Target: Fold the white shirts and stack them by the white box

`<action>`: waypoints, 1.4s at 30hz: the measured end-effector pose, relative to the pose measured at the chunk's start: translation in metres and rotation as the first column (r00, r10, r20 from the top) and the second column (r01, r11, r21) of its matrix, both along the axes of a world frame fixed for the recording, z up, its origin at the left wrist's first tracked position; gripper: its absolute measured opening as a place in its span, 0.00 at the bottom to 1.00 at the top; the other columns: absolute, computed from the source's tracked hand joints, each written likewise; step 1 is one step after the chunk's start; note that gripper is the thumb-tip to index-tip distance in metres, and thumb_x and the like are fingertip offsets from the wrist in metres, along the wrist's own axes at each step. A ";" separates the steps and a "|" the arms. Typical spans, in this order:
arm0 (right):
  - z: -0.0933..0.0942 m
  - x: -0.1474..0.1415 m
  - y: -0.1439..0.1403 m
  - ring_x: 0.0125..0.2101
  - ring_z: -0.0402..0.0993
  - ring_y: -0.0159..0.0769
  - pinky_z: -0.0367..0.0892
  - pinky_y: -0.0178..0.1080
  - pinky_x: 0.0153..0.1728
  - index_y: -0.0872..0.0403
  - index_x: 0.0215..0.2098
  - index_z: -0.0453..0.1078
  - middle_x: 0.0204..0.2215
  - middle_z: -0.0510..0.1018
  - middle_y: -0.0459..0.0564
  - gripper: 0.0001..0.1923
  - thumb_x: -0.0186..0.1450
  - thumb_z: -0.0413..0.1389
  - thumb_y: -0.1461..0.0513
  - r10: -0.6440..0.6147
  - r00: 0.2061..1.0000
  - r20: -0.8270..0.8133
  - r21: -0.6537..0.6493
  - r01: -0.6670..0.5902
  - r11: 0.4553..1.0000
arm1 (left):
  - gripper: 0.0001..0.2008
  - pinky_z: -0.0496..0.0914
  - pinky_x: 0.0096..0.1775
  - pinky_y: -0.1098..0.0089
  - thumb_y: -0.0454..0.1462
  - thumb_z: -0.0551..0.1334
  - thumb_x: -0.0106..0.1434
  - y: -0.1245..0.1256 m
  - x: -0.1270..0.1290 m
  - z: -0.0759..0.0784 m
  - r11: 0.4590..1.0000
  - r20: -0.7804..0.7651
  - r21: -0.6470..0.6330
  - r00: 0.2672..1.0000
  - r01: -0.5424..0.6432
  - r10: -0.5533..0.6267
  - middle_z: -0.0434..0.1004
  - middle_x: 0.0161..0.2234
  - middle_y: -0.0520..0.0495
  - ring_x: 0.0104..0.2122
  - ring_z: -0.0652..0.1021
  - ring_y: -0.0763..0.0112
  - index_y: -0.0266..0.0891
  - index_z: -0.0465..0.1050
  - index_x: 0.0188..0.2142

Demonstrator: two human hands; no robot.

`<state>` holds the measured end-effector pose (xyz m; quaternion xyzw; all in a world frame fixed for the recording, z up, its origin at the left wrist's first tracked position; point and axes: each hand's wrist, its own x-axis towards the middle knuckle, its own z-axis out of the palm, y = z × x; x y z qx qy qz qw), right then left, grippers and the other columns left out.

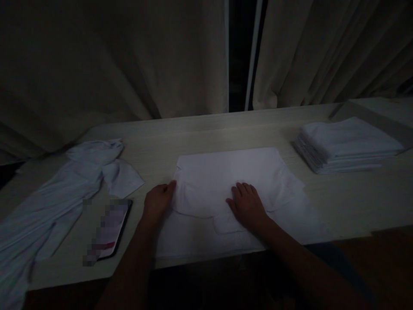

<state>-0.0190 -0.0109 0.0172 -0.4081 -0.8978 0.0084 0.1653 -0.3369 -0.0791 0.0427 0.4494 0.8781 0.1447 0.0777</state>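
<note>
A white garment [226, 176] lies flat in front of me, its upper part folded down over the lower part. A pocket-like flap [229, 224] shows just below the folded edge. My left hand [159, 200] is closed at the garment's left edge, thumb and fingers pinching the cloth there. Palm down, my right hand [248, 204] rests on the folded layer right of its middle, with its thumb apart from the other fingers. The cloth under both hands is hidden.
Back right, a stack of folded white cloth [351, 140] sits on the pale table [219, 133]. Crumpled white garments [74, 185] lie at the left, hanging over the front edge. Beside them is a phone [112, 228]. Beige curtains [145, 56] hang behind the table.
</note>
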 end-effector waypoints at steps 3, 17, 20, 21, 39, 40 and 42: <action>-0.001 0.000 0.000 0.57 0.62 0.52 0.54 0.56 0.59 0.58 0.56 0.67 0.57 0.69 0.63 0.23 0.72 0.46 0.52 0.005 1.000 -0.006 -0.007 -0.005 1.000 | 0.24 0.68 0.37 0.61 0.57 0.54 0.60 -0.003 0.003 0.001 0.997 0.009 -0.075 1.000 -0.005 0.006 0.81 0.34 0.40 0.36 0.79 0.55 0.42 0.77 0.32; 0.003 0.021 -0.001 0.59 0.61 0.51 0.51 0.56 0.62 0.57 0.58 0.66 0.58 0.69 0.61 0.23 0.72 0.46 0.53 0.040 0.999 -0.019 0.021 -0.040 0.999 | 0.17 0.64 0.54 0.59 0.45 0.51 0.66 0.000 0.046 0.003 0.970 -0.289 0.182 0.952 0.162 -0.105 0.76 0.46 0.38 0.50 0.74 0.56 0.38 0.73 0.44; 0.007 0.042 0.004 0.58 0.61 0.50 0.50 0.55 0.62 0.58 0.55 0.68 0.57 0.70 0.61 0.21 0.72 0.45 0.54 -0.010 0.999 -0.046 0.048 0.012 0.999 | 0.24 0.57 0.61 0.57 0.51 0.52 0.66 -0.003 0.093 -0.005 0.881 -0.298 0.170 0.875 0.441 -0.381 0.69 0.58 0.40 0.60 0.66 0.56 0.40 0.70 0.53; 0.009 0.051 0.007 0.57 0.62 0.49 0.51 0.54 0.61 0.58 0.55 0.69 0.56 0.71 0.61 0.21 0.72 0.45 0.55 -0.045 0.997 -0.065 0.056 0.049 0.997 | 0.27 0.54 0.63 0.54 0.53 0.53 0.65 -0.005 0.108 -0.010 0.848 -0.297 0.118 0.834 0.516 -0.466 0.64 0.63 0.41 0.63 0.61 0.54 0.42 0.67 0.57; 0.004 0.184 0.093 0.35 0.77 0.43 0.68 0.40 0.38 0.58 0.40 0.76 0.33 0.81 0.57 0.15 0.61 0.58 0.55 -0.698 0.675 -0.237 -0.432 0.571 0.698 | 0.35 0.46 0.65 0.45 0.57 0.52 0.63 -0.014 0.147 -0.038 0.804 -0.323 -0.044 0.753 0.593 -0.573 0.47 0.70 0.43 0.69 0.48 0.52 0.49 0.54 0.66; 0.005 0.182 0.094 0.34 0.77 0.43 0.68 0.40 0.37 0.58 0.39 0.76 0.33 0.81 0.57 0.14 0.60 0.59 0.56 -0.709 0.654 -0.262 -0.442 0.572 0.691 | 0.35 0.46 0.65 0.45 0.57 0.52 0.64 -0.015 0.147 -0.038 0.803 -0.324 -0.039 0.753 0.595 -0.573 0.47 0.70 0.43 0.69 0.48 0.52 0.49 0.55 0.66; 0.006 0.178 0.095 0.35 0.77 0.42 0.68 0.39 0.37 0.57 0.38 0.75 0.32 0.80 0.56 0.13 0.59 0.61 0.57 -0.712 0.626 -0.318 -0.451 0.561 0.695 | 0.34 0.47 0.65 0.45 0.56 0.52 0.64 -0.015 0.147 -0.038 0.801 -0.329 -0.037 0.749 0.598 -0.575 0.47 0.70 0.43 0.69 0.49 0.51 0.48 0.55 0.66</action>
